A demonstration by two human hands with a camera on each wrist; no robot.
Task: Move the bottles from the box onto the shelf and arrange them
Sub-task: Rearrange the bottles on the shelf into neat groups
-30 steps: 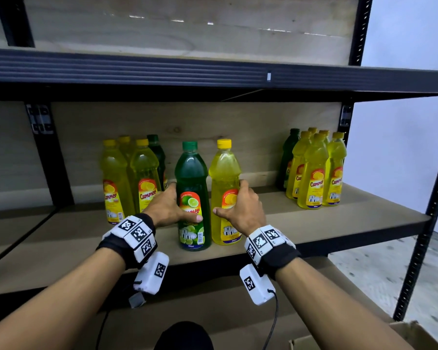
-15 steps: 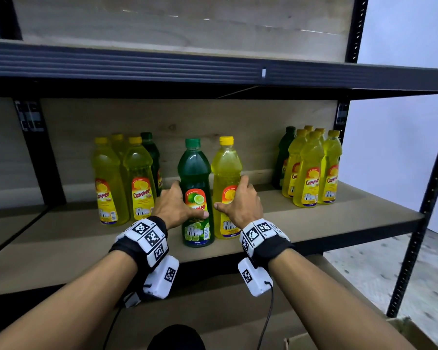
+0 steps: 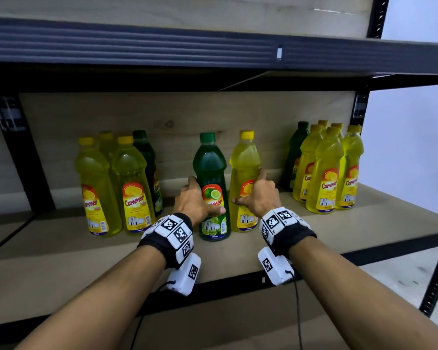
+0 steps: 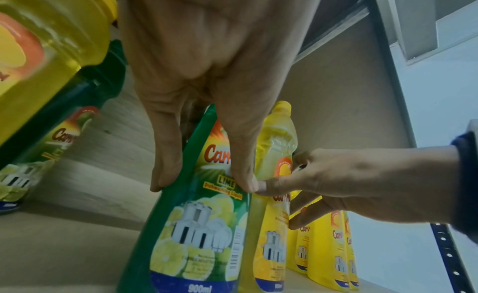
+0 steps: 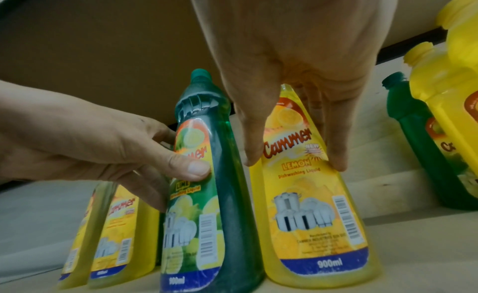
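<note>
Bottles are held upright, side by side mid-shelf: the green bottle is gripped by the left hand, the yellow bottle by the right hand, probably so both can be slid together into line.

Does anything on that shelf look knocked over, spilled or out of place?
Nothing stands out. Every bottle is upright and capped, with no spill on the shelf. The left hand holds the green bottle and the right hand the yellow bottle.
</note>
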